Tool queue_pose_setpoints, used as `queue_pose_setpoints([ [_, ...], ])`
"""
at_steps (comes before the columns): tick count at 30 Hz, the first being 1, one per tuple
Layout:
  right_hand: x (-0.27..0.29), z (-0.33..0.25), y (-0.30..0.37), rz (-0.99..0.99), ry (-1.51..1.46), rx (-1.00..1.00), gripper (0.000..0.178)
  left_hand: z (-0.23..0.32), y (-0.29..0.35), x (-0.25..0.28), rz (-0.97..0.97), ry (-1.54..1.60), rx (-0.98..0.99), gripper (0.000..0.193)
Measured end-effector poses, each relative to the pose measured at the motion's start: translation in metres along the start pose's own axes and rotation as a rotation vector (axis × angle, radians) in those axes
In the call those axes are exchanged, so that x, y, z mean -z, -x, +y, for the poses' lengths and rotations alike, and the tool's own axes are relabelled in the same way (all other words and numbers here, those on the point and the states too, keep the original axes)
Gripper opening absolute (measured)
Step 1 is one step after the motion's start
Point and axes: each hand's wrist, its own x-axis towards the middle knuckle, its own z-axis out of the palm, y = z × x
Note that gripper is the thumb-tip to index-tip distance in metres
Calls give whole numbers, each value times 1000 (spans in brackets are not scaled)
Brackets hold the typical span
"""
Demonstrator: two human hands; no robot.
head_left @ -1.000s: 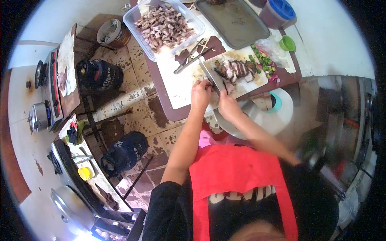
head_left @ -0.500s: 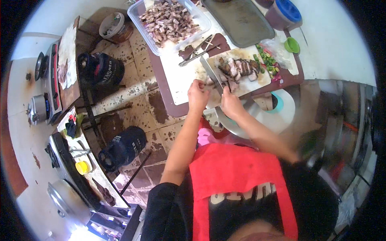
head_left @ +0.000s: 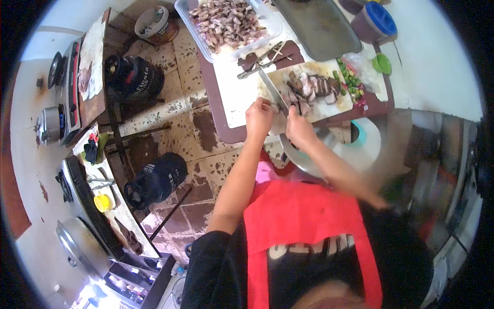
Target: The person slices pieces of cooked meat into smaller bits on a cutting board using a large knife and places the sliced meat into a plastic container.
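My right hand (head_left: 300,127) is wrapped around the handle of a kitchen knife (head_left: 271,85). The blade slants up and to the left across the left part of a pale cutting board (head_left: 337,109). Just left of the blade, my left hand (head_left: 259,118) is closed, its fingertips pinched at a small piece of meat (head_left: 275,107) that they partly hide. Dark-crusted sliced meat (head_left: 316,86) lies on the board to the right of the knife. Chopped green and red vegetables (head_left: 353,85) are heaped at the board's right end.
Beyond the board are metal tongs (head_left: 263,67), a clear tub (head_left: 208,54) of chopped meat and a dark tray (head_left: 319,31). A green cup (head_left: 381,64) and blue-lidded container (head_left: 374,24) stand at right. Gas cylinders (head_left: 157,180) and stoves (head_left: 72,98) are on the left.
The whole view has shifted slightly, with the table appearing farther right and higher. Both hands stay near the same place on the board, and the knife is still in my right hand.
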Motion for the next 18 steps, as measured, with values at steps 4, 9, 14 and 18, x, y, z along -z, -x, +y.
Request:
queue_pose_setpoints([
  [4,15,-11,18,-5,-34,16,33,-6,7,7,14,34,40,22],
  [9,-3,-12,22,-24,5,71,35,-17,14,1,87,-30,104,24],
  [14,-1,-9,10,-51,-41,126,32,-20,21,8,107,-56,74,20],
  [18,14,-19,18,-31,-75,57,28,-22,30,13,99,-113,166,18],
])
